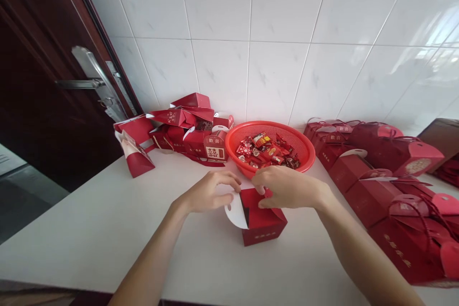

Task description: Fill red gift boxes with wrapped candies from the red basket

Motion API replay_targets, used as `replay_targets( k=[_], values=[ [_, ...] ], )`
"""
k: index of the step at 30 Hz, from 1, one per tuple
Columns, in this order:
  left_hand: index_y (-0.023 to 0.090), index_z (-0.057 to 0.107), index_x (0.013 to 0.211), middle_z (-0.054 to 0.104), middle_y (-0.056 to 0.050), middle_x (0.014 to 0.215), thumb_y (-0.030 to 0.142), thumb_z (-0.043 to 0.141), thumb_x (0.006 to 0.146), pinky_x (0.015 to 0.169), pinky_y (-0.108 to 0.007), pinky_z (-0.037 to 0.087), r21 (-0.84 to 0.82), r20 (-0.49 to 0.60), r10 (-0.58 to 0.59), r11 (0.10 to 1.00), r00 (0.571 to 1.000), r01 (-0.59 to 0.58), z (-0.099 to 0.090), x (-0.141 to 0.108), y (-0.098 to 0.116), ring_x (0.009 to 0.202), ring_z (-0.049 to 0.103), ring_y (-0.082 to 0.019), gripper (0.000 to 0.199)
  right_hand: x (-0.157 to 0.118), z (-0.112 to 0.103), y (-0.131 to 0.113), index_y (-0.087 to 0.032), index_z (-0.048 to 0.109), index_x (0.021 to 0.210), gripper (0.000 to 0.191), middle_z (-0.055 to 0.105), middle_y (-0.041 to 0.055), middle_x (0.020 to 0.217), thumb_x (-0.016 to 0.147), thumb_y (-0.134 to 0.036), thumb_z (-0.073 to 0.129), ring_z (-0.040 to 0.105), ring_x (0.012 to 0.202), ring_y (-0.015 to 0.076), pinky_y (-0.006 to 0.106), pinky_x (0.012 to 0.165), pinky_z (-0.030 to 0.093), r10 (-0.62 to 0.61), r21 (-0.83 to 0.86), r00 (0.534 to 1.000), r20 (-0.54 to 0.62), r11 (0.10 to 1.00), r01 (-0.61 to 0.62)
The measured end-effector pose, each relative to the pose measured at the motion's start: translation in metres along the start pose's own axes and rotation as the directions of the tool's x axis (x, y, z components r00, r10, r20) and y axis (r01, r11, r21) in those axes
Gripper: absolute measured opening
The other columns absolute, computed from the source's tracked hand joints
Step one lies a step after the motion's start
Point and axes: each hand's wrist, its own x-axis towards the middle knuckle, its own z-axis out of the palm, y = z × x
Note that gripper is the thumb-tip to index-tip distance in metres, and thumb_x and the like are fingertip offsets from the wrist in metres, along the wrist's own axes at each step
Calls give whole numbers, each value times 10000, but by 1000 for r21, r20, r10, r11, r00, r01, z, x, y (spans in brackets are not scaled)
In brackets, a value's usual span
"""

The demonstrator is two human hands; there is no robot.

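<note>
A small red paper gift box [263,224] stands on the white table in front of me, its top partly folded. A rounded white flap [236,213] sticks out on its left side. My left hand [211,192] is at that flap, thumb and fingers curved apart, the tips close to its upper edge. Over the right part of the top, my right hand [283,186] has its thumb on the red panel and its fingers curled around the far side. Part of the box top is hidden under this hand. Just behind is a red plastic basket [306,155] with wrapped candies [268,148].
Unfolded and part-folded red boxes [190,129] are piled at the back left. Closed red boxes with cord handles [380,191] line the right side. A tiled wall [222,71] bounds the back, and a dark door [39,57] with a metal handle stands left.
</note>
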Motion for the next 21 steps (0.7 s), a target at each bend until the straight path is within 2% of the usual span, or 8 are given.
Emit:
replay_targets(
  k=[2, 4, 9, 13, 15, 18, 20, 21],
  values=[
    [203, 760, 938, 738, -58, 1109, 125, 595, 730, 913, -331, 527, 21, 7, 18, 1000, 1000, -18, 2, 0, -1, 1005, 685, -223, 277, -8, 2, 4, -193, 647, 767, 106, 677, 44, 840, 809, -95, 647, 610, 754, 190, 275, 581, 380, 4, -24, 1000, 17, 1000, -4],
    [211, 765, 941, 731, -55, 1144, 90, 573, 718, 956, -340, 516, 29, 14, 33, 999, 999, -33, 5, 1, -3, 1053, 677, -226, 319, -17, 3, 11, -197, 654, 826, 204, 692, 58, 896, 846, -37, 531, 625, 844, 210, 286, 643, 423, -22, -16, 1000, -2, 1000, 22],
    [219, 766, 874, 681, -54, 1243, 45, 570, 700, 994, -342, 511, -20, 42, 70, 997, 997, -69, 18, 5, -3, 1127, 656, -236, 315, -37, 14, 33, -201, 672, 908, 316, 713, 79, 978, 881, -40, 401, 634, 916, 211, 344, 786, 496, -82, 205, 979, -184, 971, 120],
    [208, 761, 831, 649, -66, 1276, 52, 563, 735, 976, -343, 526, -46, 52, 112, 993, 992, -109, 26, 6, 1, 1153, 643, -241, 270, -50, 34, 56, -195, 666, 881, 248, 734, 93, 1033, 916, -143, 426, 669, 934, 205, 332, 767, 526, 66, 479, 954, -294, 873, 87],
    [205, 750, 810, 641, -67, 1287, 60, 555, 751, 956, -336, 536, -40, 40, 124, 992, 992, -122, 30, 6, 2, 1150, 643, -238, 250, -54, 47, 64, -193, 661, 851, 247, 736, 95, 1045, 918, -163, 425, 684, 943, 210, 327, 752, 537, 147, 535, 933, -329, 843, 56],
    [188, 714, 766, 641, -73, 1285, 95, 530, 798, 830, -304, 568, -4, 9, 104, 995, 994, -104, 37, 6, 6, 949, 694, -192, 209, -60, 64, 66, -201, 677, 847, 276, 731, 96, 1092, 920, -158, 414, 686, 1012, 228, 376, 852, 547, 197, 507, 897, -396, 861, 35],
    [178, 686, 742, 650, -78, 1271, 141, 505, 850, 762, -294, 567, 45, -25, 90, 995, 996, -88, 43, 6, 9, 798, 691, -154, 213, -62, 71, 60, -212, 700, 902, 303, 714, 101, 1163, 943, -165, 403, 670, 1077, 242, 420, 937, 529, 186, 451, 877, -443, 892, 38],
    [179, 677, 739, 661, -77, 1257, 160, 499, 867, 771, -298, 563, 75, -42, 94, 993, 995, -91, 47, 6, 11, 797, 693, -156, 221, -62, 74, 56, -219, 709, 941, 310, 697, 104, 1215, 959, -181, 402, 651, 1123, 253, 443, 973, 514, 166, 412, 874, -456, 910, 41]
  ],
)
